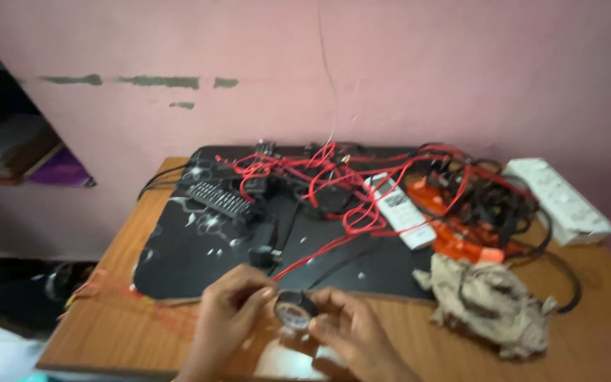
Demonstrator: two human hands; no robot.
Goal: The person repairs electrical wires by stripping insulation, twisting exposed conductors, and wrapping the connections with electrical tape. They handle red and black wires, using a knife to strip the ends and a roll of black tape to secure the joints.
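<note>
Both my hands meet at the near edge of a wooden table (pixel 595 332). Between them is a small roll of black tape (pixel 294 310) with a pale core. My left hand (pixel 231 311) pinches its left side. My right hand (pixel 351 332) grips its right side from below. Just beyond the roll, a red wire (pixel 334 244) runs up across a black mat (pixel 199 255) into a tangle of red wires (pixel 298 170).
On the mat lie a black comb-like part (pixel 218 199), a white remote-like device (pixel 399 209) and small black components. Right of it sit orange tools under black cables (pixel 493 205), a white power strip (pixel 559 199) and a crumpled beige cloth (pixel 489 301). A pink wall stands behind.
</note>
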